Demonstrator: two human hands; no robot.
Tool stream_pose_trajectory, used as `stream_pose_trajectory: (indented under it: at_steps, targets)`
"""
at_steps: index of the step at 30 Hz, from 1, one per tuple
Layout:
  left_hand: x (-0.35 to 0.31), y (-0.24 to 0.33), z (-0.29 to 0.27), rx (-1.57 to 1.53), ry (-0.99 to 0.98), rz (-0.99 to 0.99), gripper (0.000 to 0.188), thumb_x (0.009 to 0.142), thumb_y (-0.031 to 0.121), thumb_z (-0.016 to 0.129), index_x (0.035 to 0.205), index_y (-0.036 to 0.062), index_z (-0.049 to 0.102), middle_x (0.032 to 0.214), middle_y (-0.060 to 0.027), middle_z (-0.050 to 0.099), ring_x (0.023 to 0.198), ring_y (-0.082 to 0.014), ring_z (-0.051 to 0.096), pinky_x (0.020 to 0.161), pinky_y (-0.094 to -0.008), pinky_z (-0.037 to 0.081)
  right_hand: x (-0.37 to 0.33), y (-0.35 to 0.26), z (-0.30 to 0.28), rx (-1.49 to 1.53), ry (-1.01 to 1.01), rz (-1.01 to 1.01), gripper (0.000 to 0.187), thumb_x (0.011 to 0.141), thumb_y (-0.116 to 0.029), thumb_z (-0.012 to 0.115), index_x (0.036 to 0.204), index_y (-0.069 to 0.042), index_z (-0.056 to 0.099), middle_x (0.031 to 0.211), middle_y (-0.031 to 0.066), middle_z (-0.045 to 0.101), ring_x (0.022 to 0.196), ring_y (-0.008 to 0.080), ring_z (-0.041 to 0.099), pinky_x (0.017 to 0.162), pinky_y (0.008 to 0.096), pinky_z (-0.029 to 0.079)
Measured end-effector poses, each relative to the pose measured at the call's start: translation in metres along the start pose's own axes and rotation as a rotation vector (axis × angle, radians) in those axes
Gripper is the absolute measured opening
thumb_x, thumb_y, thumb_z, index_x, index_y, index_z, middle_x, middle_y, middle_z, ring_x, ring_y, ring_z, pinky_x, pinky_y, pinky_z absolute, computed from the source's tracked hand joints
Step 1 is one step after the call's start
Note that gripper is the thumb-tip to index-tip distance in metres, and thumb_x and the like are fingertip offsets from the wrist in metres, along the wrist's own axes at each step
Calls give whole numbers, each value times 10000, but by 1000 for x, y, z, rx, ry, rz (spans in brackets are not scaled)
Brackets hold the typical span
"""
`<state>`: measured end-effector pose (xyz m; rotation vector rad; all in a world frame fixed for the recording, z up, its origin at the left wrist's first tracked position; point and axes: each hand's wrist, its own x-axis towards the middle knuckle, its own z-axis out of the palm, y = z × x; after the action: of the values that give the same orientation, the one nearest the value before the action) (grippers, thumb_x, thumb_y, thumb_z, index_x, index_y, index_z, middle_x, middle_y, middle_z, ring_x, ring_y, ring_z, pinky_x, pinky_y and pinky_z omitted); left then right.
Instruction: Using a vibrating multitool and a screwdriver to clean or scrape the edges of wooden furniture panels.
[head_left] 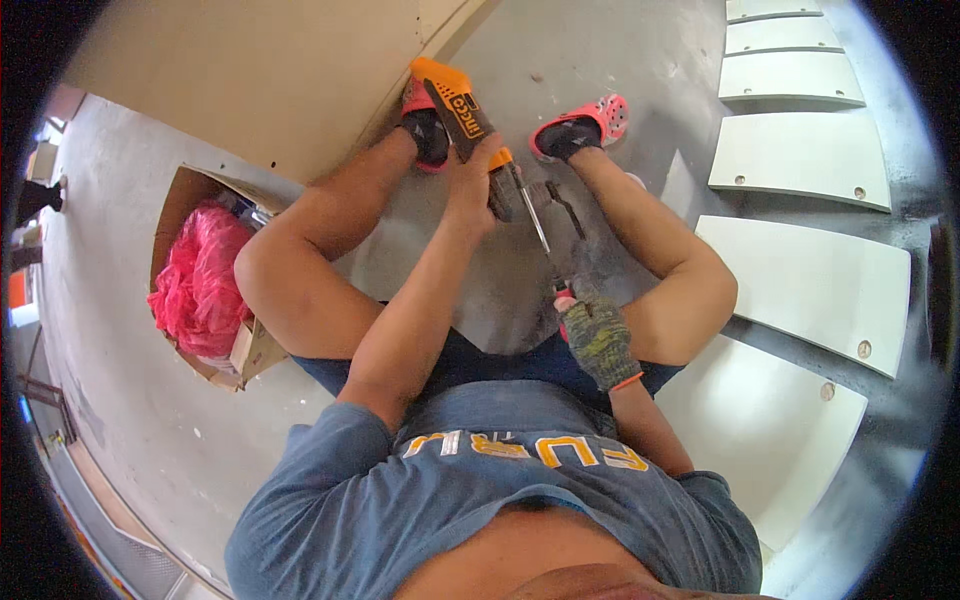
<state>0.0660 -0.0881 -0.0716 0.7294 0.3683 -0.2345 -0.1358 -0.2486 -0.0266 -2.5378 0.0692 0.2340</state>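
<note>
Grey floor [300, 435]: 1. Beige board [250, 70]: 1, upper left. White curved panels [800, 155]: 6 visible, in a column down the right side; round holes show in several. Cardboard box [170, 215]: 1, left of the left knee, top open, 1 crumpled pink plastic bag [205, 285] in it. Red clogs [612, 118]: 2, one per foot.

Power tool [462, 112]: 1, above the floor between the shins, near the left foot. Exact type unclear. Long axis is diagonal, upper left to lower right: orange butt end away from the wearer, front end toward the right hand and back at the body. Looks: dark body, orange butt, orange collar at the front, lettering on the side.

Hands: 2. Left hand [472, 185] bare, fingers closed round the tool's body near the collar. Right hand [597, 340] in a grey-green knit glove with orange cuff, fist closed on a red piece [565, 301], mostly hidden by the fingers.

Metal rod [531, 210]: 1, thin, shiny, straight. Continues the tool's line from the collar to the red piece. Can't tell how either end is fixed.
</note>
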Motion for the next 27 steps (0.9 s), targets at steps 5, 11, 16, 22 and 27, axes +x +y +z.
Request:
stream_pose_trajectory:
  at_steps: [5, 11, 16, 22, 27]
  targets:
    - [-15, 14, -5, 16, 32, -13, 296, 871, 234, 677, 1068, 97, 504, 818, -97, 629, 631, -244, 643, 544, -379, 559, -5, -21, -12, 871, -298, 348, 271, 918, -281, 604, 943, -14, 643, 881, 191, 665, 848, 360, 627, 732, 439, 503]
    - [-16, 18, 6, 26, -22, 7, 297, 878, 222, 668, 1090, 109, 494, 829, -96, 632, 630, -244, 646, 545, -380, 560, -9, -16, 5, 65, 122, -75, 249, 893, -281, 644, 862, -38, 605, 880, 197, 621, 758, 375, 593, 685, 461, 471]
    - [-12, 13, 9, 41, 44, 85, 272, 877, 194, 665, 1077, 105, 505, 828, -82, 627, 658, -223, 644, 563, -361, 556, -5, -30, 3, -60, 358, 52, 254, 895, -282, 630, 898, -35, 571, 825, 213, 585, 727, 378, 570, 663, 468, 452]
    - [16, -11, -72, 612, -384, 770, 287, 863, 377, 667, 938, 102, 635, 892, -22, 633, 870, -154, 608, 728, -347, 487, -8, 1, 18, 1148, -277, 96, 241, 930, -320, 610, 973, -82, 620, 955, 111, 671, 756, 259, 625, 695, 369, 520]
    - [-11, -5, -3, 523, -31, 172, 908, 655, 144, 874, 1390, 80, 346, 1199, -88, 537, 1045, -257, 546, 927, -433, 493, -15, 17, -1, 1794, -624, 459, 315, 914, -374, 639, 1016, -79, 602, 935, 155, 668, 722, 293, 662, 525, 440, 537]
